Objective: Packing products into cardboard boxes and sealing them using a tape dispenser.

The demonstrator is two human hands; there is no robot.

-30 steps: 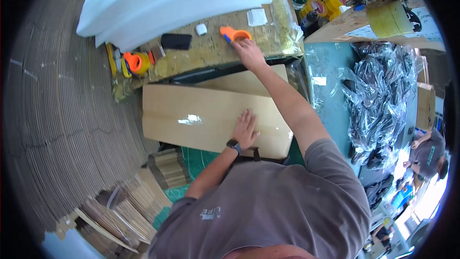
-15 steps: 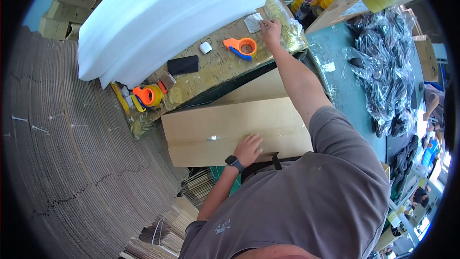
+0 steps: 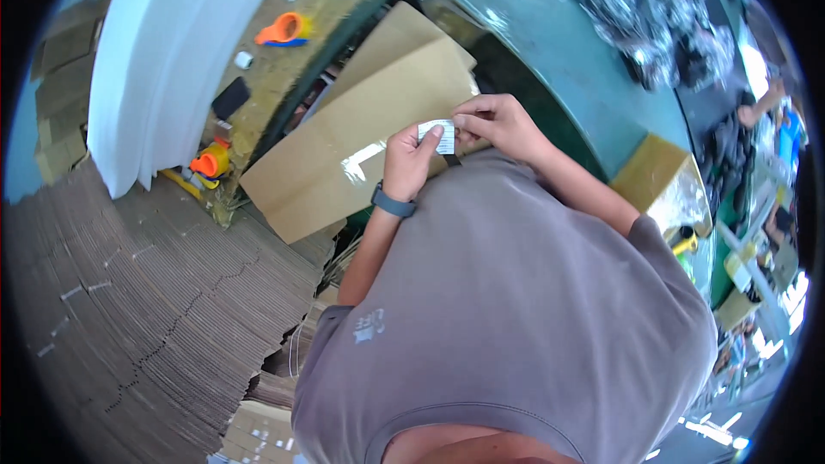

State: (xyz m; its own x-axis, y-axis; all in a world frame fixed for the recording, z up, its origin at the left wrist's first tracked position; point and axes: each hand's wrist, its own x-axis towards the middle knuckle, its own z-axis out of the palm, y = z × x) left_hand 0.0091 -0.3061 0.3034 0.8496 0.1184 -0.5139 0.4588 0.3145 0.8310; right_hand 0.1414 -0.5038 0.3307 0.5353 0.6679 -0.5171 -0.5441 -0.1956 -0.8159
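Slip [image 3: 446, 145]: white, near mid-frame, between the hands and above the box; its fine rows of print are too small to read — and the left thumb covers part.
Left hand [image 3: 406, 159]: nearly closed, thumb pressed on the slip; fingers hidden underneath.
Right hand [image 3: 507, 127]: thumb and forefinger drawn together at the slip's right edge; whether they grip it, I cannot tell.
Box [image 3: 326, 167]: brown, mid-frame, its near edge partly hidden by shirt [image 3: 498, 292] and hands.
Logo [image 3: 369, 326]: pale, on the shirt, blurred.
Counter [image 3: 273, 90]: upper left, cut off above; carries phone [image 3: 230, 99] and orange dispensers [image 3: 277, 30].
Bundle [image 3: 619, 9]: upper right, plastic-wrapped — contents unclear.
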